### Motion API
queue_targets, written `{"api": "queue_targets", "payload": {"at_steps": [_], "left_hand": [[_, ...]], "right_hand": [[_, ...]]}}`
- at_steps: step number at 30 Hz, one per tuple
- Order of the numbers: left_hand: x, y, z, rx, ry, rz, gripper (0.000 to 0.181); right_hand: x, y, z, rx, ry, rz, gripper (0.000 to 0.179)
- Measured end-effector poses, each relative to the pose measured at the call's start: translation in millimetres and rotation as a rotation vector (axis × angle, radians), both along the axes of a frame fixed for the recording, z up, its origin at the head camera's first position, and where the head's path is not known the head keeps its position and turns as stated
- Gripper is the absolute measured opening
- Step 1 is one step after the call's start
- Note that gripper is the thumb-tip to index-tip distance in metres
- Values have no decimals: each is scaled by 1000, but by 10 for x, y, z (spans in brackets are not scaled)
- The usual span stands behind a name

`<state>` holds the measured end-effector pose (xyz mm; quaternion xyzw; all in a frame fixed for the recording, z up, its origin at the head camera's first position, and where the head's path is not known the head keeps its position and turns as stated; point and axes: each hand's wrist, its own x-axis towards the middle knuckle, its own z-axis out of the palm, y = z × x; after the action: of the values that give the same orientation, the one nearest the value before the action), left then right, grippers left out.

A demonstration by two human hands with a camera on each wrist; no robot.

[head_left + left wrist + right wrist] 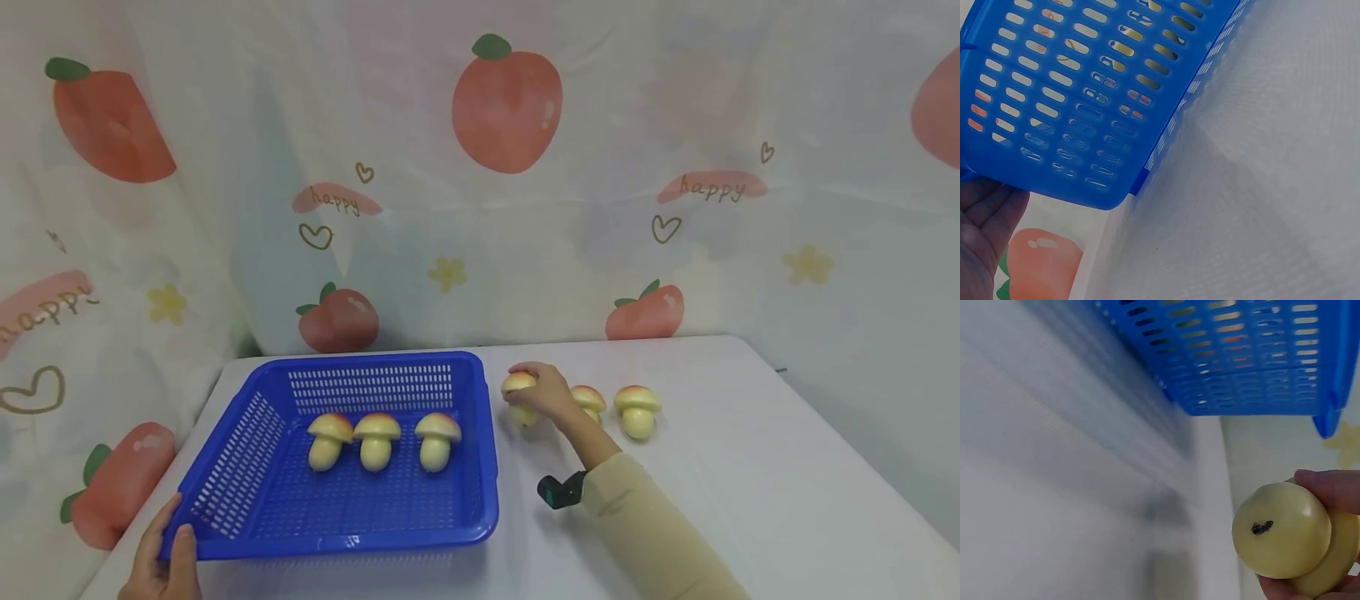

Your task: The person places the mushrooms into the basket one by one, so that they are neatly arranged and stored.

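My left hand (167,567) grips the near left corner of a blue plastic basket (337,545), its thumb over the rim. In the left wrist view the fingers (1004,215) lie against the basket's outer side. Just beyond the basket's right wall, my right hand (551,392) holds a toy mushroom (527,415) by its cap. The right wrist view shows the pale stem end (1279,534) with a small dark mark, pointing toward the camera. Inside the basket, three similar mushrooms (376,442) lie in a row, caps toward the back.
Right of the held mushroom, two more mushrooms lie on the white table (750,483): one (588,400) partly behind my right wrist, the other (638,412) farther right. A dark device (561,491) sits at the right sleeve. Fruit-printed cloth (480,225) hangs behind the table and along its left side.
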<state>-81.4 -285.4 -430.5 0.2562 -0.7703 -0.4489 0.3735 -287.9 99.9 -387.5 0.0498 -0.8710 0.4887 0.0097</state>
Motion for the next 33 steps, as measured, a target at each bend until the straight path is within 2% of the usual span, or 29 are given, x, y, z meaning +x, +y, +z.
{"api": "queue_targets", "payload": {"at_steps": [5, 17, 24, 33], "left_hand": [[2, 4, -6, 8, 17, -6, 37], [-2, -3, -27, -4, 68, -27, 37], [-7, 0, -28, -3, 73, -28, 38], [-1, 1, -20, -15, 53, -19, 38]], "right_hand": [[83, 11, 231, -76, 18, 23, 46], [293, -52, 541, -119, 53, 98, 47], [410, -119, 674, -172, 111, 172, 45], [577, -264, 798, -264, 142, 270, 45]]}}
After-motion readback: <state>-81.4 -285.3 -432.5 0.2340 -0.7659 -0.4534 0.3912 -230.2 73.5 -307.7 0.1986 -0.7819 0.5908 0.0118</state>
